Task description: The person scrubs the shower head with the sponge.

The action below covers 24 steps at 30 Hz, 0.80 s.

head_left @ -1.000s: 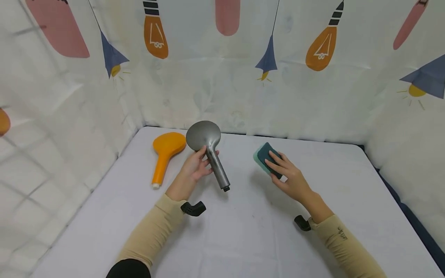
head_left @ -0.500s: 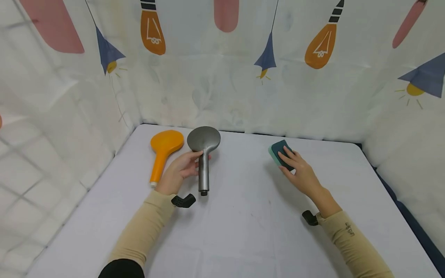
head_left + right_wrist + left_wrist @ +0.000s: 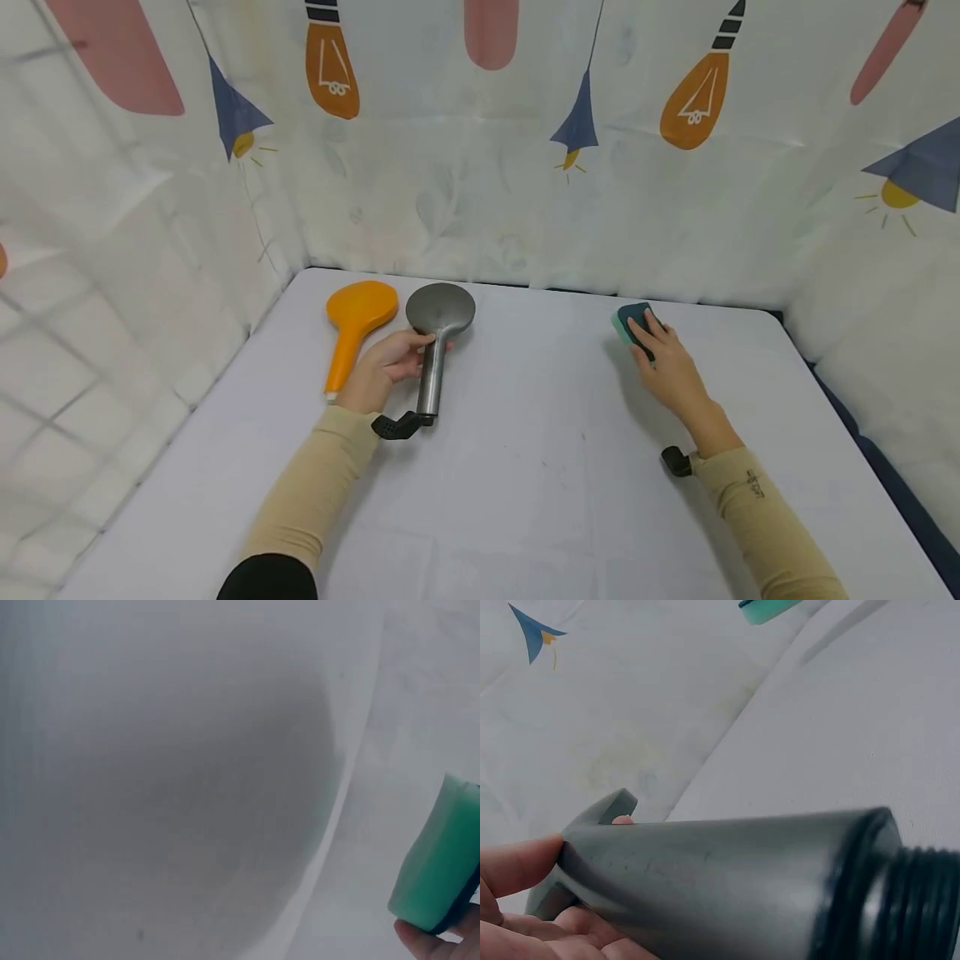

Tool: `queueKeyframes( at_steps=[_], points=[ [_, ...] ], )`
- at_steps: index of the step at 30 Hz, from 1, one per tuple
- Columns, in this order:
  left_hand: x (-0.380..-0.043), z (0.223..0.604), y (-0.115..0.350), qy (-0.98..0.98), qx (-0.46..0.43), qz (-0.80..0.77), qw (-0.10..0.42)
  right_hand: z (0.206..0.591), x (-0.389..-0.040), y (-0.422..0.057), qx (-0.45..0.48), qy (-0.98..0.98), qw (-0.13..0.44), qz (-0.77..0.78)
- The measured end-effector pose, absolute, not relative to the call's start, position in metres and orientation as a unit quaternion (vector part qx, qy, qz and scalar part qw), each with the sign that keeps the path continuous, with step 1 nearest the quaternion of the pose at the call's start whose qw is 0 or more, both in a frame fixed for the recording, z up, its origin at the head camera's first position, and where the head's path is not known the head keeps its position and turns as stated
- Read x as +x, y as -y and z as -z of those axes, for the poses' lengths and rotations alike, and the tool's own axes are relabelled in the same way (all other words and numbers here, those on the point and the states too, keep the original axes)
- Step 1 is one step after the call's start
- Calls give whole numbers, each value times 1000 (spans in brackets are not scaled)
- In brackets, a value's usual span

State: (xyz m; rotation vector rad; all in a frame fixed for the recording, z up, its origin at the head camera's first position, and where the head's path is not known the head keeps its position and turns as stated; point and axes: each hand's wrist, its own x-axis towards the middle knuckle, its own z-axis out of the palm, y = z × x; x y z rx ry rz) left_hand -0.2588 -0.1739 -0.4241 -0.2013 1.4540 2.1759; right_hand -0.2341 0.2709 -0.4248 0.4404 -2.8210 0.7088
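Note:
A grey shower head (image 3: 440, 310) is held by my left hand (image 3: 392, 367), thumb and fingers round the upper handle just below the round head. In the left wrist view its handle (image 3: 705, 877) runs across the frame, ending in a black threaded connector (image 3: 919, 900). An orange shower head (image 3: 362, 307) with a white end lies on the table just left of that hand. At the right, my right hand (image 3: 671, 367) grips a sponge (image 3: 636, 323), dark on one face and light green on the other. The right wrist view shows the sponge (image 3: 439, 859) raised above the table, fingertips at its lower end.
A white cloth covers the table (image 3: 517, 467). Behind it and at both sides hang pale curtains (image 3: 480, 192) printed with lamps and bulbs. Each sleeve carries a small black wrist device (image 3: 396, 426).
My right hand has carried the sponge to the right. My left hand has shifted left and lowered the grey shower head, whose handle end has swung left. The orange one stays put.

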Motion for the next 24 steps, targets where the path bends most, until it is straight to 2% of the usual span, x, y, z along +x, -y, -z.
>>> queueKeyframes(
  at_steps=[11, 24],
  points=[
    [-263, 428, 180, -523, -109, -806, 253, 431, -253, -309, 74, 978, 71, -184],
    [-266, 435, 183, -547, -130, -786, 256, 435, -261, -349, 28, 980, 22, -197]
  ],
)
